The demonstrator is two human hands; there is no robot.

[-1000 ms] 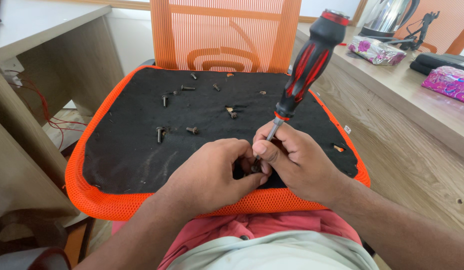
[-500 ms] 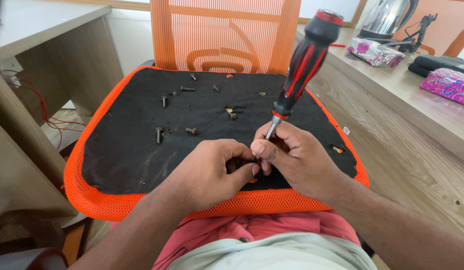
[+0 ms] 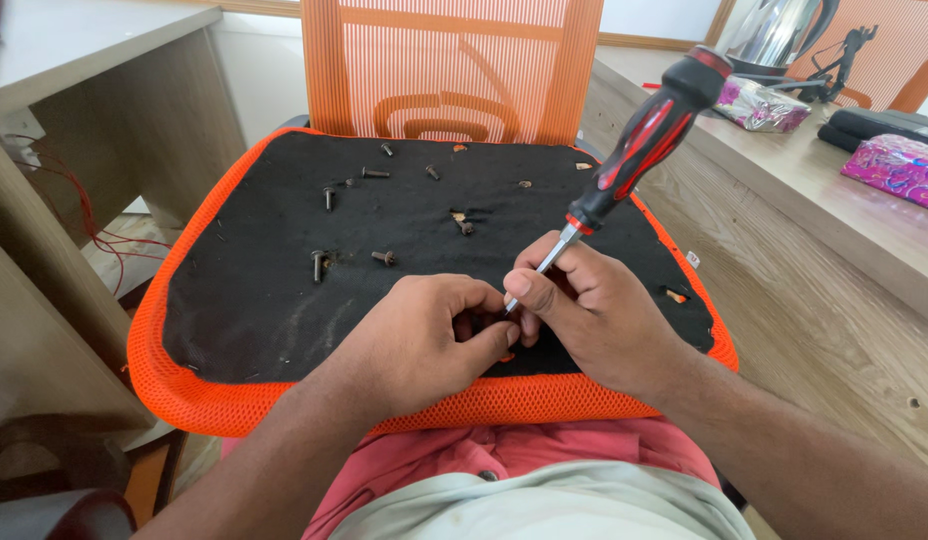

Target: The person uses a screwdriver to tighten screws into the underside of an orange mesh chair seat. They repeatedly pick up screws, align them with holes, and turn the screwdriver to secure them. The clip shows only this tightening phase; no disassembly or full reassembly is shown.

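Nearby, pink wrapped package (image 3: 902, 168) on desk; right hand (image 3: 594, 310) steadying screwdriver (image 3: 639, 145).

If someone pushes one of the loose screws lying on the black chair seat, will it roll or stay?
The loose screws are short, round and headed, so one would probably roll in a small curve. The black seat looks fuzzy, which likely stops it quickly.

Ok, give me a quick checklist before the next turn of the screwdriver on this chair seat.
1. Right hand pinches the screwdriver shaft near the tip: ok.
2. Left hand steadies the spot at the tip: ok.
3. Tip seated in a screw head: cannot tell, fingers hide it.
4. Screwdriver square to the seat: not ok, the handle leans up and to the right.
5. Spare screws lie loose on the seat, apart from both hands: ok.
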